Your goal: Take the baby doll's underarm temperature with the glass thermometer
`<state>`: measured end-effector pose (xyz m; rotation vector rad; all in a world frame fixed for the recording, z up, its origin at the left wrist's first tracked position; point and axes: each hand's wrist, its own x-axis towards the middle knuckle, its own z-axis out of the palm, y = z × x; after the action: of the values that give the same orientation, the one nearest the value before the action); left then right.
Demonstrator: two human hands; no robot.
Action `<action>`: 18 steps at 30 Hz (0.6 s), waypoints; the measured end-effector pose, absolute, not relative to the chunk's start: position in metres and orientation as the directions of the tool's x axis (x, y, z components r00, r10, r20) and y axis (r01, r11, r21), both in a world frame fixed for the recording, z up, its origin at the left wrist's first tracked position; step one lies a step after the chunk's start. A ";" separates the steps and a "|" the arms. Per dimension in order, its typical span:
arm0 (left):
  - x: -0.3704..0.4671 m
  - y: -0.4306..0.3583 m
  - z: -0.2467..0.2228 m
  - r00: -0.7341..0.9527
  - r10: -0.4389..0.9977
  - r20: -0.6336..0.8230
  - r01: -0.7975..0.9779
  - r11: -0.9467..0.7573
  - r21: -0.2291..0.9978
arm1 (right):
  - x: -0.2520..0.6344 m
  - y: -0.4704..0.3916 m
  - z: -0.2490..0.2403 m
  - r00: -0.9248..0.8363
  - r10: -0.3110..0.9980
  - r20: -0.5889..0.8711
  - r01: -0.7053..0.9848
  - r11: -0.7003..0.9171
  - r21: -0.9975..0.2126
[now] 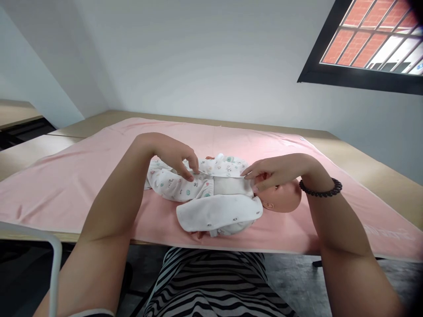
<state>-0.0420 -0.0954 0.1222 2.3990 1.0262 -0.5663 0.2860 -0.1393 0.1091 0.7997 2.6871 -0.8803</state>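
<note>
Head view: baby doll lies face-up on a pink blanket, head toward the wearer's right, legs in printed trousers toward the left. Its wrap-front jacket is unfastened; near front panel is folded out toward the wearer, inner side up, snap fasteners visible along it. Far front panel lies along the far side of the pale torso.

Hands: left hand is bent at the wrist, thumb and fingers near the lower end of the far panel's edge, by the trouser waistband. Right hand has its fingertips at the upper end of that edge, thumb lower, by the doll's neck. Cannot tell whether either grips the fabric or only touches it.

Handling notes (judgement): take the edge at both ends and move them together, so the cloth stays flat and does not skew. Light fingertip contact should suffice; a hard pull could roll the doll or drag the sleeve. Keep the right thumb off the neck and chin, and the waistband free of trapped hem. Smooth creases from the middle outward. Watch that the bead bracelet does not brush the head.
</note>
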 end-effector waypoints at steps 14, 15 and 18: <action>-0.050 -0.061 0.107 0.624 0.769 -0.140 0.780 -0.602 0.171 | 0.332 -0.071 0.079 -0.568 0.812 -0.131 0.754 0.451 -0.477; -0.049 -0.057 0.103 0.614 0.769 -0.179 0.789 -0.589 0.177 | 0.335 -0.067 0.075 -0.560 0.815 -0.147 0.757 0.432 -0.491; -0.048 -0.047 0.090 0.533 0.784 -0.317 0.845 -0.511 0.156 | 0.344 -0.057 0.068 -0.561 0.813 -0.154 0.743 0.413 -0.526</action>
<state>-0.0475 -0.0467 0.0902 2.4840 1.3585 -0.2982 0.3443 -0.0572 0.0684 1.5193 2.7445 -0.9141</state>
